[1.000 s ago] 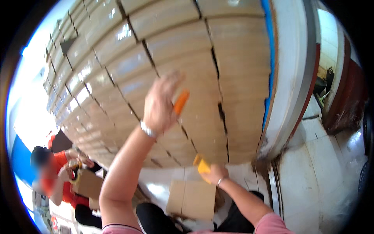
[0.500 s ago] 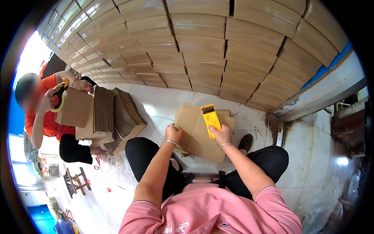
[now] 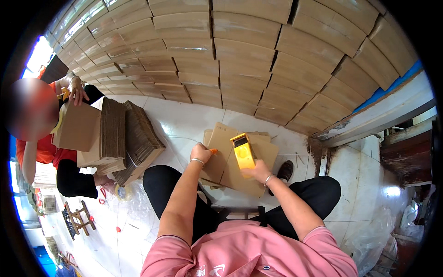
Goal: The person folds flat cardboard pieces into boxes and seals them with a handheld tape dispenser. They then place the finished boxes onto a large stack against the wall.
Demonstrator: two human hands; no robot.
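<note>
The right hand (image 3: 258, 171) grips the yellow plastic tape dispenser (image 3: 243, 152) (long axis pointing away) on the flat brown cardboard sheets (image 3: 230, 173), beside the left hand (image 3: 201, 153) closed around a small orange tool (image 3: 213, 151).

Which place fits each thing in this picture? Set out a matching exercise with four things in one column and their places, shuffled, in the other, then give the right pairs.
Things:
1. yellow tape dispenser
2. orange tool
3. stack of flat cardboard sheets
4. wall of stacked cartons

Places:
A. on the white floor, between the two people
B. at the left hand
C. behind everything, filling the top of the picture
D. under the right hand, on the flat brown carton

Pairs: 1-D, 2-B, 3-A, 4-C
</note>
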